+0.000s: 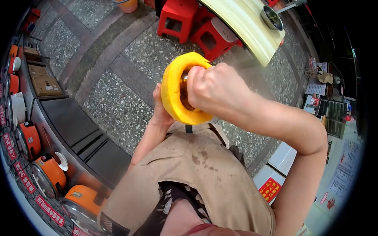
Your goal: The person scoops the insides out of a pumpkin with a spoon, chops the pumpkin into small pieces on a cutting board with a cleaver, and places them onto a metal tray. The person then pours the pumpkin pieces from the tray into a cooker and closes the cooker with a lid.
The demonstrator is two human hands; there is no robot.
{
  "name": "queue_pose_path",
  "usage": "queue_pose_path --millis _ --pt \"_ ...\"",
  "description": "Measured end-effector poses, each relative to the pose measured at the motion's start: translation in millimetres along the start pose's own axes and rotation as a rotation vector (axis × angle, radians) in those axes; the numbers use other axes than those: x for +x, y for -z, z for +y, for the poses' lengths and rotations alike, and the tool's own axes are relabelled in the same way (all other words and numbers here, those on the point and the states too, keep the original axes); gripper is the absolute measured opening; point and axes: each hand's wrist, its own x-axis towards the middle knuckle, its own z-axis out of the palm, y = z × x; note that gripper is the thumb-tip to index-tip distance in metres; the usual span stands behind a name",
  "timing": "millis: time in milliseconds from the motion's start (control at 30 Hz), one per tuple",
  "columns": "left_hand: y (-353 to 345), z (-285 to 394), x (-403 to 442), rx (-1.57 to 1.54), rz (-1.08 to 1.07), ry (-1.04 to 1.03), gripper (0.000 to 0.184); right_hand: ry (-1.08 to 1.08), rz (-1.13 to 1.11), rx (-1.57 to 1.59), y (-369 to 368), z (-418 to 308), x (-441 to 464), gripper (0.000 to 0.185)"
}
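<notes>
A peeled yellow-orange pumpkin [172,94], cut open with a hollow middle, is held up in front of my apron. My left hand [162,108] grips it from the left and below, thumb on its outer side and the other fingers mostly hidden behind it. At the opening, my right hand [214,88] is closed in a fist, its knuckles over the hollow. A small shiny bit of a metal tool [185,77] shows by the fingers of that hand; the rest is hidden. Brownish, stringy flesh is visible inside the hollow.
Orange cookers [49,175] line a steel counter [75,126] on the left, with a cardboard box [42,80] farther along. Red stools [177,19] stand by a pale table [244,23] holding a metal bowl [271,17]. White boxes [281,157] sit at the right.
</notes>
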Motion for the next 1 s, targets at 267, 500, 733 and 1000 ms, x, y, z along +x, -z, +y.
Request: queue_pose_path --millis 267,500,733,1000 --pt "10 -12 3 -0.583 -0.255 0.119 0.068 0.204 -0.107 -0.141 6 8 -5 0.004" --pt "12 -7 11 -0.007 -0.023 0.046 0.07 0.287 -0.14 -0.005 2 -5 -16 0.005" --pt "8 3 8 -0.162 0.087 0.012 0.06 -0.049 0.133 0.003 12 9 -22 0.008" --pt "9 9 9 -0.177 -0.037 0.057 0.051 0.012 0.082 0.031 -2 -6 5 0.005"
